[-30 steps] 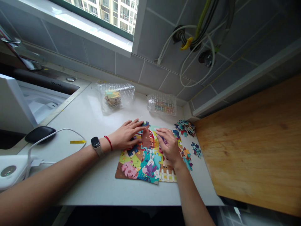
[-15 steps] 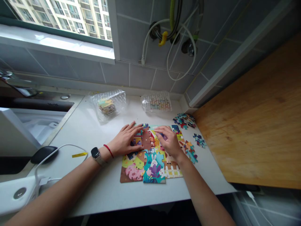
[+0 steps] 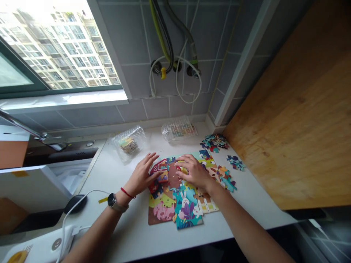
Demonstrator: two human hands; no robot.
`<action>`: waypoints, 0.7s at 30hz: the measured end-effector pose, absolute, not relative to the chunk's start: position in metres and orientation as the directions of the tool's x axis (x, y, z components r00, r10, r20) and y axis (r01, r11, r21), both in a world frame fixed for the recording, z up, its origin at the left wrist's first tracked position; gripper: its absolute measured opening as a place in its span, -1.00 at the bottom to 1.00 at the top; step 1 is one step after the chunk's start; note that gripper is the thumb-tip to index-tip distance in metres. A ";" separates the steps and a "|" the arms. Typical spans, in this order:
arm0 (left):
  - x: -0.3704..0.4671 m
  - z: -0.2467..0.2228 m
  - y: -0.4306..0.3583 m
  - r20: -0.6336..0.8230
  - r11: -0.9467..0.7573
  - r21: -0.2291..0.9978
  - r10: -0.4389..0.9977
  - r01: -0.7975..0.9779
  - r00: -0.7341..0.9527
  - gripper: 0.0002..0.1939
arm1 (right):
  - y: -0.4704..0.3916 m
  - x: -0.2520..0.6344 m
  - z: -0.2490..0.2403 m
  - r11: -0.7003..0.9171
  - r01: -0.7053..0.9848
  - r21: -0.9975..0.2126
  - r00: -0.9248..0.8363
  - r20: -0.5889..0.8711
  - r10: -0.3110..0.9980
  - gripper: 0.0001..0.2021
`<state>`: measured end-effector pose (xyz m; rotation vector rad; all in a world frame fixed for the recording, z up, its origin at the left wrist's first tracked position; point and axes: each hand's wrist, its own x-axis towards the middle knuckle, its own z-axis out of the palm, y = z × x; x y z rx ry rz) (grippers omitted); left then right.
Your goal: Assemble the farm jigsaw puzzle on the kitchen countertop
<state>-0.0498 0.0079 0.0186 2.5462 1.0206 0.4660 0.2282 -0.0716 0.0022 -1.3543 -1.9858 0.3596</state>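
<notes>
A colourful, partly joined jigsaw puzzle (image 3: 181, 204) lies flat on the white counter (image 3: 128, 226). My left hand (image 3: 141, 175), with a watch and a red string on its wrist, rests flat with fingers spread on the puzzle's upper left part. My right hand (image 3: 193, 171) lies palm down on the puzzle's upper middle, its fingertips on a piece near the left hand's fingers. A heap of loose pieces (image 3: 214, 141) sits at the far right, and a small joined cluster (image 3: 235, 163) lies near the wooden panel.
Two clear plastic bags of pieces (image 3: 128, 142) (image 3: 178, 128) lie by the tiled wall. A wooden panel (image 3: 296, 124) bounds the right side. A sink (image 3: 68, 175) and faucet (image 3: 33, 133) are at left, with a black mouse-like object (image 3: 74, 203) and a white cable (image 3: 79, 199).
The camera has tilted up and moved, showing more window and wall. Both hands stay on the puzzle's upper part, and the left hand has slid slightly left off the top middle.
</notes>
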 end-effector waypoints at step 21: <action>-0.078 -0.012 -0.076 0.058 -0.590 0.311 0.794 0.745 0.605 -0.51 | -0.079 0.223 0.010 0.413 0.745 -0.524 -0.433 0.091 0.897 -0.59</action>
